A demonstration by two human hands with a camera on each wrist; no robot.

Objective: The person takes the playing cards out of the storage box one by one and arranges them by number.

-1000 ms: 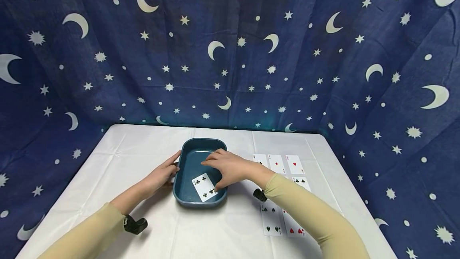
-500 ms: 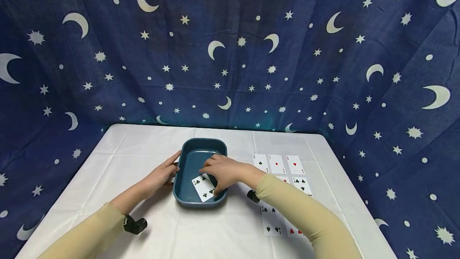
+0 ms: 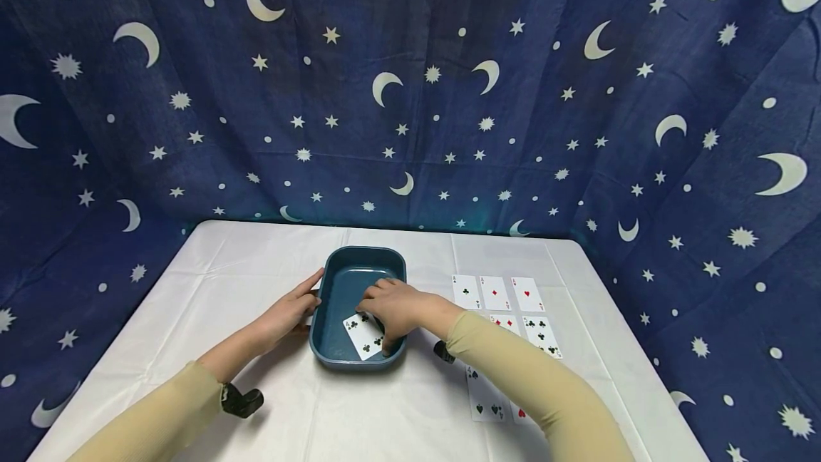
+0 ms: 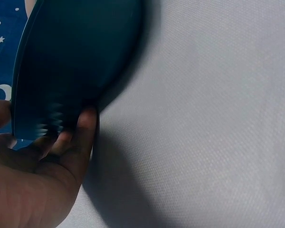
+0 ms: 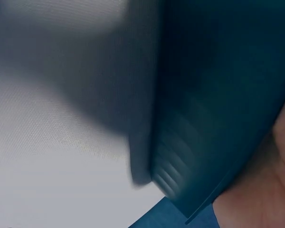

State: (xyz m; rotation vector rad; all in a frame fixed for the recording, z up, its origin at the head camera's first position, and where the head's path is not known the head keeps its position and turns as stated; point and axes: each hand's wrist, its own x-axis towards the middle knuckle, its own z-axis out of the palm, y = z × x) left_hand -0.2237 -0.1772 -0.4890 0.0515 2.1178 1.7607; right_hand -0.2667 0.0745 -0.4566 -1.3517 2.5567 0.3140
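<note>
In the head view, a dark teal tray (image 3: pixel 340 356) stands mid-table with a four of clubs playing card (image 3: pixel 359 332) lying in its near end. My left hand (image 3: pixel 291 310) rests against the tray's left side. The left wrist view shows its fingertips (image 4: pixel 88 118) on the outer wall. My right hand (image 3: pixel 399 309) reaches over the right rim, fingers bent over the card's far edge and thumb near its lower right corner. Part of the card is hidden under that hand. The right wrist view shows the tray's outer wall (image 5: pixel 204 118) beside my palm.
Right of the tray, playing cards lie face up in rows. An ace of clubs (image 3: pixel 466 291), ace of diamonds (image 3: pixel 494 293) and ace of hearts (image 3: pixel 527 295) form the far row. My right sleeve (image 3: pixel 519 383) covers part of the nearer rows. A star-patterned curtain hangs behind.
My right hand has moved slightly left and toward me, its fingers coming down closer over the four of clubs. The left hand, the card and the tray have stayed in place.
</note>
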